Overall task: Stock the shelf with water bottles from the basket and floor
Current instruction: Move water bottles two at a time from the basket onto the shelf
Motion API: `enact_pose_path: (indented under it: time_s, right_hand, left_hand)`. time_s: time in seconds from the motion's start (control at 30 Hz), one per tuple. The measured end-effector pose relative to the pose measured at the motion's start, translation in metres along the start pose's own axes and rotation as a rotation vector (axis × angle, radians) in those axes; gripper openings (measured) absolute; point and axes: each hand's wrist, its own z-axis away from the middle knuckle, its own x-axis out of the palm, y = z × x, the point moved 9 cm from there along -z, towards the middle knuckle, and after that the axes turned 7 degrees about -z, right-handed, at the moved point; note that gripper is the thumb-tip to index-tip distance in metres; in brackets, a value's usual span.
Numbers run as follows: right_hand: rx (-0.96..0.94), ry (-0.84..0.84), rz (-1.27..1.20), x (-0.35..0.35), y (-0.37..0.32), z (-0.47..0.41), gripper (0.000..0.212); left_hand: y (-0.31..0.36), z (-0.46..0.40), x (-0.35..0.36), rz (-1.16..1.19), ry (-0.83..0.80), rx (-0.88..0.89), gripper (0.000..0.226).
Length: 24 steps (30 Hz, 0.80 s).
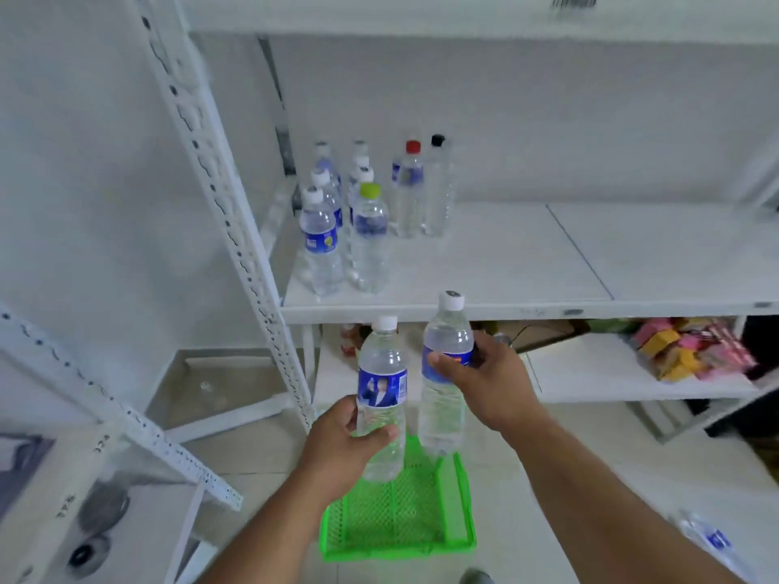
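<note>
White metal shelving fills the upper and right parts of the frame, its upright post (236,229) punched with rows of slots, and pale tiled floor (548,478) runs along the bottom. On the smooth white shelf board (506,263), towards the centre left, stands a cluster of clear plastic bottles (324,242), ribbed and cylindrical, most with white caps; one has a lime green cap (370,190), one a red cap (413,146) and one a black cap (438,140). Those at the back are blurred and hard to count.

Lower centre, the left hand (341,444) grips a white-capped bottle (382,398) around its lower body, below a blue label with a printed figure. Just right of it, the right hand (484,377) is wrapped around the blue label of a second, taller bottle (447,373); its cap reaches the shelf's front edge in the picture. Both bottles are upright, close together but not touching, held above a bright green mesh basket (400,520) on the floor; the bottles and arms hide part of its bottom.

At the lower right edge another bottle (712,541) lies on the floor, blurred and partly cut off. On the lower shelf at right, pink and yellow packets (691,347) sit in a heap, their print unreadable. Lower left, dark round objects (101,520) on a white surface are too blurred to identify.
</note>
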Motion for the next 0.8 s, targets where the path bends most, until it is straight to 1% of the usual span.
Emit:
enact_pose_path:
  time_s: [0.17,0.33,0.4,0.53,0.7,0.8]
  right_hand:
    - [-0.092,0.037,-0.015,-0.020,-0.058,0.028,0.026]
    - [-0.116,0.047,-0.051,-0.034,-0.086,0.035,0.028]
    - [-0.127,0.051,-0.049,-0.041,-0.093,0.034,0.029]
    - [-0.145,0.047,-0.059,-0.061,-0.100,0.027,0.030]
    - [-0.178,0.034,-0.063,-0.096,-0.100,0.010,0.025]
    - [-0.184,0.025,-0.052,-0.119,-0.097,-0.008,0.025]
  left_hand:
    - [0.042,0.026,-0.017,-0.006,0.039,0.066,0.028]
    - [0.074,0.036,-0.024,0.010,0.116,0.096,0.029]
    - [0.084,0.037,-0.021,0.020,0.141,0.101,0.029]
    - [0.102,0.033,-0.006,0.030,0.124,0.108,0.031]
    - [0.126,0.020,0.022,0.049,0.121,0.120,0.028]
    - [0.139,0.007,0.037,0.049,0.163,0.115,0.027]
